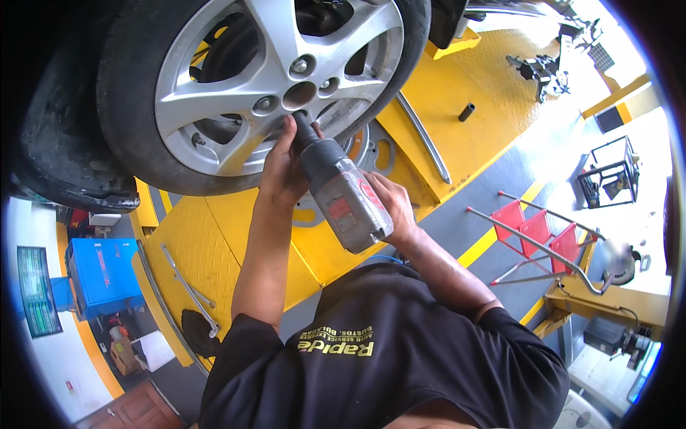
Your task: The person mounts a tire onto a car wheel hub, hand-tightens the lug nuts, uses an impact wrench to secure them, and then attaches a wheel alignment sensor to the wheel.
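A grey and black impact wrench points up at the silver alloy wheel, its dark socket meeting the wheel just below the centre hole. My left hand is closed round the wrench's front end, thumb stretched up along the socket and a fingertip showing on the far side. Behind the tool body, my right hand grips the wrench; its fingers are partly hidden. Lug nuts sit in the wheel around the centre hole. The socket covers the spot it rests on. A black tyre surrounds the wheel.
Below the wheel lies a yellow lift platform, bearing a metal bar, a loose black socket, a long-handled wrench and a dark cloth. A red stepladder stands right, a blue cabinet left.
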Available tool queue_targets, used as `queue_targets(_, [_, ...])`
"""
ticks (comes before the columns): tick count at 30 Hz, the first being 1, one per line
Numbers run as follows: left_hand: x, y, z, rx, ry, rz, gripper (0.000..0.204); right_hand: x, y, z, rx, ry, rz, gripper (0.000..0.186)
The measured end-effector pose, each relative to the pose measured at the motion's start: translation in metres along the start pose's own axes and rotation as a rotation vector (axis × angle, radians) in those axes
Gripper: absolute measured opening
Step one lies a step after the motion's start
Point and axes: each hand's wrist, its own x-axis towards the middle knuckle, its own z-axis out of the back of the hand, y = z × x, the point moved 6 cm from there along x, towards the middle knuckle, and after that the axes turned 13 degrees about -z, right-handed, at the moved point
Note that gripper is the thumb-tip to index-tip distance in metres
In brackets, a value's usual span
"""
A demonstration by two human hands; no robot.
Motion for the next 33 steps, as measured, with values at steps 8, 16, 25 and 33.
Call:
queue_targets(8, [-0.045, -0.002, -0.022, 0.176, 0.053, -0.085, 0.061, 0.013, 0.006, 0.016, -0.047, 0.035, 0.005, 0.056])
queue_targets(16, [-0.123, 0.031, -0.065, 0.744, 0.045, -0.666, 0.091, 0.012, 0.002, 0.013, -0.025, 0.071, -0.034, 0.055])
queue_targets(25, [-0.157, 0.069, -0.081, 1.637, 0.257, -1.208, 0.114, 0.012, 0.003, 0.011, 0.027, 0.067, -0.037, 0.045])
queue_targets(33, [-0.142, -0.032, 0.094, 0.666, -0.505, -0.951, 0.08, 0.012, 0.004, 0.012, 0.004, 0.049, 0.004, 0.048])
